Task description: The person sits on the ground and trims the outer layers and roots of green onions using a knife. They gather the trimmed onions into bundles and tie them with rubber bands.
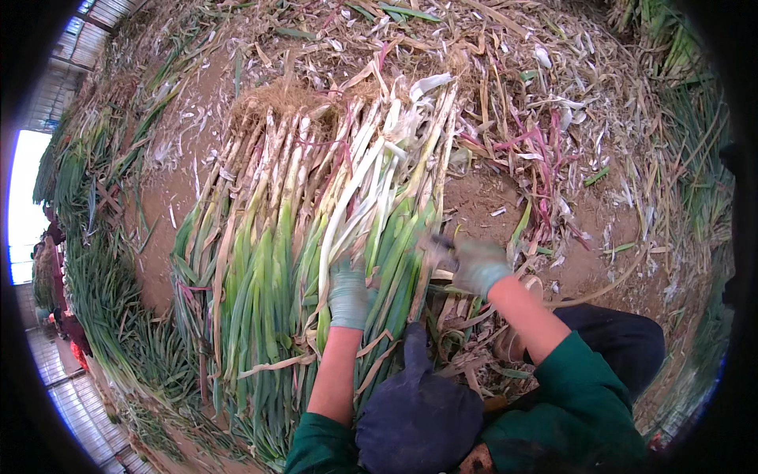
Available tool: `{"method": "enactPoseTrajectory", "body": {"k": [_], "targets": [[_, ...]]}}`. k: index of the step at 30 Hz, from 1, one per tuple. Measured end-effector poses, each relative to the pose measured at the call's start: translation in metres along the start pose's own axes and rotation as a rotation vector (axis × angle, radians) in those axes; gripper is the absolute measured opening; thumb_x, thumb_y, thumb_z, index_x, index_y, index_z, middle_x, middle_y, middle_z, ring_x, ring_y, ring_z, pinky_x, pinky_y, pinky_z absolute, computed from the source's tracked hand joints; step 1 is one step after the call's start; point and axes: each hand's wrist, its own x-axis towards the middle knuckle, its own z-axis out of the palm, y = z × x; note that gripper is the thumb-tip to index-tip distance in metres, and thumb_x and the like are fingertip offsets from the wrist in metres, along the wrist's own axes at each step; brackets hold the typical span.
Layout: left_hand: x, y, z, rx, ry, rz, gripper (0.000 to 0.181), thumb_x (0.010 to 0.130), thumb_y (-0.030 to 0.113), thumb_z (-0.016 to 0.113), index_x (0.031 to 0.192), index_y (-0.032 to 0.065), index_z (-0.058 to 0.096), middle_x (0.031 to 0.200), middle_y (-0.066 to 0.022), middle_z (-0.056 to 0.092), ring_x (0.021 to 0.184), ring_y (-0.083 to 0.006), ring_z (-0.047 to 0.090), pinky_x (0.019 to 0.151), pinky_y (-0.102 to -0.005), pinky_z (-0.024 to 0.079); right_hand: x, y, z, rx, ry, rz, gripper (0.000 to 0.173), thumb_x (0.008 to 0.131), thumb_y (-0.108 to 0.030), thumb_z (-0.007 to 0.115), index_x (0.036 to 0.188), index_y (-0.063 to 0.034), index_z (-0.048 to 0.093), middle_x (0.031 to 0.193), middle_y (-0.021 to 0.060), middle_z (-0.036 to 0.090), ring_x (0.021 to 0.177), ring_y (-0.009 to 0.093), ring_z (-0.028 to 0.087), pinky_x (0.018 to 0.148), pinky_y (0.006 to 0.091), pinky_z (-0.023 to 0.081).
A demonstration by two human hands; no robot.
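Note:
A broad pile of green onions [266, 255] lies before me, its roots away from me and its green leaves towards me. My left hand [348, 293], in a pale green glove, rests on the middle of the pile, by the base of a white peeled stalk [343, 201]; its fingers are partly hidden among the stalks, so its grip is unclear. To the right of the pile, my right hand [482, 266], gloved too, is blurred by motion. A dark blurred object [443, 244] shows at its fingers; what it is I cannot tell.
Dry peelings [367, 35] and pink ties [542, 172] litter the earth floor beyond and to the right. More green onions [106, 296] lie along the left, with another heap [669, 47] at the upper right. My dark-clothed knee [616, 343] is at the lower right.

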Motion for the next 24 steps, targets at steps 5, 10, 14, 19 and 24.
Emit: {"method": "enactPoseTrajectory", "body": {"k": [5,10,14,19,24], "targets": [[0.006,-0.009,0.023,0.232,-0.081,0.031,0.051,0.071,0.021,0.073,0.113,-0.0041,0.057,0.127,-0.0247,0.047,0.119,-0.0414,0.043,0.102,-0.0486,0.037,0.009,-0.016,0.012,-0.117,-0.049,-0.059,0.04,0.076,-0.028,0.066,0.107,-0.0025,0.061,0.103,0.0182,0.068,0.096,0.033,0.067,0.087,0.0404,0.052],[0.02,-0.008,0.024,0.119,0.011,0.103,0.039,0.075,0.025,0.072,0.101,-0.0021,0.061,0.116,-0.0252,0.052,0.112,-0.0429,0.048,0.099,-0.0504,0.038,0.051,0.011,-0.039,0.063,0.241,0.168,0.038,0.078,-0.027,0.064,0.107,-0.003,0.062,0.105,0.0198,0.067,0.099,0.032,0.066,0.087,0.041,0.052],[0.006,0.0,-0.004,-0.077,-0.075,0.009,0.038,0.072,0.025,0.076,0.092,-0.0036,0.063,0.11,-0.0241,0.054,0.102,-0.0401,0.054,0.088,-0.0457,0.046,0.034,0.009,-0.044,0.007,0.102,0.142,0.036,0.08,-0.026,0.062,0.107,-0.0027,0.063,0.105,0.0194,0.068,0.101,0.034,0.065,0.088,0.0421,0.051],[-0.034,-0.003,-0.024,-0.219,-0.06,-0.052,0.033,0.071,0.021,0.076,0.085,-0.0026,0.059,0.098,-0.0184,0.056,0.087,-0.0342,0.058,0.075,-0.0413,0.048,0.044,0.005,-0.043,-0.031,0.165,0.089,0.037,0.081,-0.028,0.063,0.108,-0.0035,0.063,0.107,0.0183,0.067,0.103,0.033,0.065,0.088,0.0418,0.051],[-0.058,-0.002,-0.046,-0.215,-0.172,-0.207,0.026,0.073,0.019,0.072,0.083,-0.001,0.058,0.083,-0.0167,0.059,0.077,-0.0363,0.06,0.069,-0.044,0.048,0.058,0.008,-0.038,-0.103,0.263,0.093,0.044,0.082,-0.032,0.063,0.115,-0.0032,0.058,0.112,0.0174,0.066,0.104,0.032,0.064,0.09,0.0433,0.05]]}}
